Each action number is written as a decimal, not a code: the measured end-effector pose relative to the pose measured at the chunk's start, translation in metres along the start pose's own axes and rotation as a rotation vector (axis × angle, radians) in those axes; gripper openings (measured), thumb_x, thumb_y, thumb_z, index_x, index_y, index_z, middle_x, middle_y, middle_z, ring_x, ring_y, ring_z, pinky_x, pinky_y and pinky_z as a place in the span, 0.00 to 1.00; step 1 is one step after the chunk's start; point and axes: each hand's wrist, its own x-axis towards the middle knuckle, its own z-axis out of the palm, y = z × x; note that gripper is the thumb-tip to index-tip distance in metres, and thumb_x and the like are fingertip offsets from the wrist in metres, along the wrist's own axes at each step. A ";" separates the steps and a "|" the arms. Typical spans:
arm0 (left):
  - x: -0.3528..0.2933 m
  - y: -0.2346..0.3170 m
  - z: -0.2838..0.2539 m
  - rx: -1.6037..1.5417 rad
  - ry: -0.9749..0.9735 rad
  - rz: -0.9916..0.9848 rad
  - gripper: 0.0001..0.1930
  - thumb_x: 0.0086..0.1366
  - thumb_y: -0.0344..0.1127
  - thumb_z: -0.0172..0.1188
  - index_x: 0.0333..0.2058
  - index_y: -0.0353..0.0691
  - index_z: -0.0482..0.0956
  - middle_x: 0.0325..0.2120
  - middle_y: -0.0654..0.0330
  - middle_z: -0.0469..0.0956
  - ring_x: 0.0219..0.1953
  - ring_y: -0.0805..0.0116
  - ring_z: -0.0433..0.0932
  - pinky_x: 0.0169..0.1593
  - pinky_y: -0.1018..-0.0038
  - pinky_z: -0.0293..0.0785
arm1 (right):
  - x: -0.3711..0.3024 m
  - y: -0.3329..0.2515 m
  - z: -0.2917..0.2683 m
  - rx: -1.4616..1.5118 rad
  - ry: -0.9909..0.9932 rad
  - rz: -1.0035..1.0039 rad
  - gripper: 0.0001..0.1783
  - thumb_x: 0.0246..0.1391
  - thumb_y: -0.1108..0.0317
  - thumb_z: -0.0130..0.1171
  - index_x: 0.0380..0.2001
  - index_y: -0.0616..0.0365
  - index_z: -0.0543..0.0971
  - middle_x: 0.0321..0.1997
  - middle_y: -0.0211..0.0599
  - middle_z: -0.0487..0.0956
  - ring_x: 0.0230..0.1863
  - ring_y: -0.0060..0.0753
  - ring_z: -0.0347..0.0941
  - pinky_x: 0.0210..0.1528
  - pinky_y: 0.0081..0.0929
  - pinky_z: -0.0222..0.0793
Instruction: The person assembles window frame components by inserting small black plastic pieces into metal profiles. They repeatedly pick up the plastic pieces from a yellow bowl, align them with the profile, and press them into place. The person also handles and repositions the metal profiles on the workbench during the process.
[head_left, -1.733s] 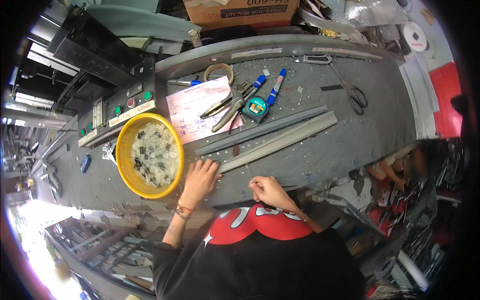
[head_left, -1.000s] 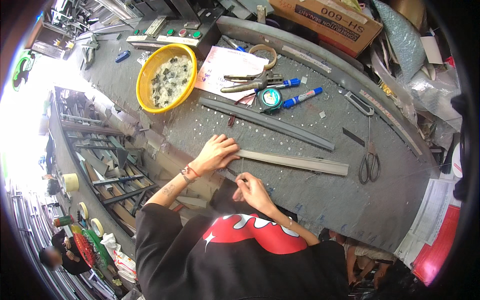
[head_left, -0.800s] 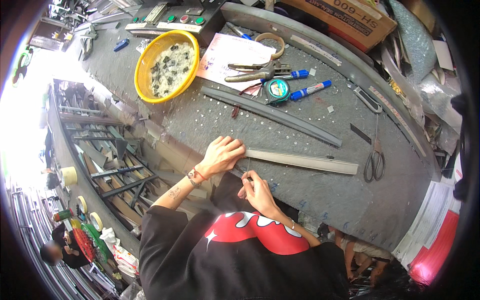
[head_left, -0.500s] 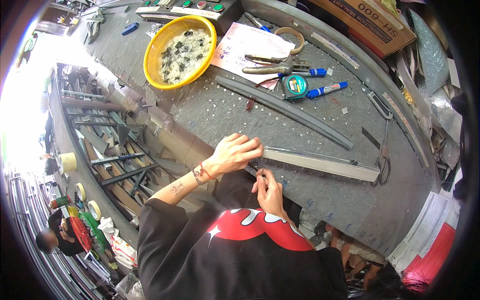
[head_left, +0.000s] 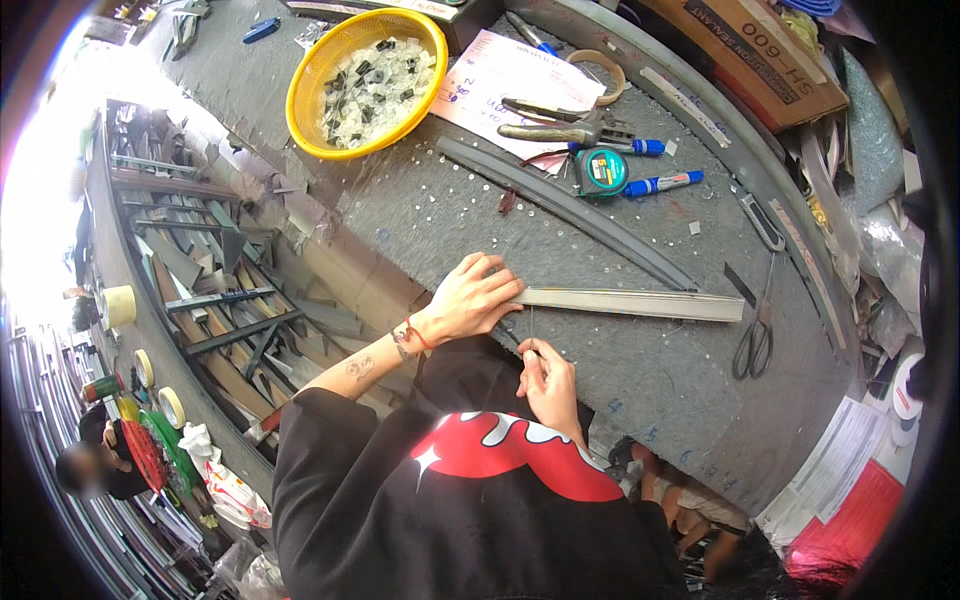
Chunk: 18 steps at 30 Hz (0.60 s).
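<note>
A long, light grey metal profile lies across the workbench. My left hand is closed round its left end, and the fingers hide that end. Just below, my right hand pinches a thin dark strand, which runs up from the fingertips to the profile near my left hand. What exactly the strand is, I cannot make out. Behind the profile rests a longer dark grey strip, and its right end reaches close to the profile.
Further back are a yellow basket of small clear and black pieces, pliers, a teal tape measure, blue markers and a tape roll. Scissors and a utility knife lie right. Offcuts fill a rack at left.
The profile has turned in my left hand, its right end swinging away from me and uncovering the scissors' handles. My right hand has dropped slightly from the profile, and the strand now shows between.
</note>
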 end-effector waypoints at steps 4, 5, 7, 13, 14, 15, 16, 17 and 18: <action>-0.003 0.001 0.001 -0.033 -0.012 -0.018 0.13 0.52 0.40 0.63 0.36 0.42 0.76 0.31 0.63 0.74 0.38 0.63 0.73 0.46 0.66 0.67 | 0.004 -0.002 0.001 0.206 -0.062 0.043 0.10 0.64 0.67 0.44 0.38 0.61 0.73 0.13 0.25 0.66 0.13 0.15 0.62 0.17 0.17 0.59; -0.003 0.002 0.002 -0.050 -0.043 -0.055 0.14 0.52 0.40 0.63 0.36 0.42 0.76 0.31 0.63 0.74 0.38 0.63 0.73 0.46 0.66 0.67 | 0.006 -0.003 0.001 0.217 -0.012 0.021 0.10 0.64 0.67 0.44 0.37 0.62 0.72 0.14 0.25 0.65 0.13 0.15 0.61 0.17 0.17 0.60; -0.008 0.010 0.004 -0.058 -0.247 -0.014 0.14 0.53 0.40 0.62 0.37 0.43 0.76 0.31 0.64 0.74 0.39 0.65 0.73 0.47 0.66 0.66 | 0.012 -0.004 0.001 0.288 0.024 0.056 0.11 0.64 0.67 0.44 0.36 0.65 0.72 0.14 0.24 0.64 0.12 0.15 0.60 0.17 0.17 0.61; -0.015 0.025 0.019 0.091 -0.003 -0.043 0.15 0.53 0.42 0.63 0.39 0.46 0.77 0.34 0.65 0.75 0.40 0.67 0.73 0.49 0.67 0.65 | 0.018 -0.001 -0.007 0.357 0.016 0.043 0.14 0.65 0.64 0.44 0.36 0.65 0.73 0.14 0.26 0.67 0.13 0.17 0.64 0.18 0.16 0.63; -0.016 0.025 0.020 0.092 0.005 -0.050 0.15 0.53 0.42 0.63 0.39 0.46 0.77 0.34 0.65 0.75 0.41 0.67 0.73 0.49 0.67 0.65 | 0.014 -0.001 -0.010 0.341 0.002 0.053 0.15 0.65 0.64 0.44 0.36 0.66 0.73 0.15 0.28 0.69 0.14 0.18 0.65 0.19 0.17 0.64; -0.016 0.025 0.020 0.095 0.025 -0.047 0.15 0.53 0.43 0.63 0.39 0.46 0.77 0.35 0.65 0.75 0.41 0.67 0.73 0.49 0.67 0.65 | 0.010 0.000 -0.012 0.336 -0.024 0.033 0.15 0.65 0.63 0.44 0.37 0.66 0.73 0.16 0.29 0.70 0.15 0.18 0.66 0.20 0.17 0.65; -0.016 0.024 0.020 0.074 0.008 -0.070 0.15 0.53 0.43 0.63 0.39 0.45 0.77 0.35 0.65 0.75 0.41 0.67 0.73 0.49 0.66 0.65 | 0.003 -0.001 -0.015 0.266 -0.033 0.025 0.15 0.66 0.63 0.44 0.37 0.66 0.73 0.18 0.32 0.73 0.18 0.19 0.69 0.24 0.18 0.68; -0.016 0.024 0.020 0.055 -0.001 -0.082 0.16 0.53 0.43 0.63 0.39 0.45 0.77 0.35 0.65 0.75 0.40 0.66 0.73 0.49 0.66 0.64 | -0.002 -0.001 -0.017 0.217 -0.032 0.051 0.14 0.65 0.64 0.44 0.37 0.66 0.73 0.18 0.32 0.73 0.18 0.19 0.70 0.23 0.18 0.68; -0.016 0.024 0.020 0.030 -0.019 -0.110 0.16 0.53 0.43 0.63 0.39 0.45 0.77 0.35 0.65 0.76 0.40 0.66 0.73 0.49 0.66 0.64 | -0.008 -0.001 -0.019 0.186 -0.032 0.042 0.13 0.65 0.66 0.44 0.36 0.66 0.74 0.18 0.31 0.74 0.19 0.18 0.70 0.23 0.18 0.67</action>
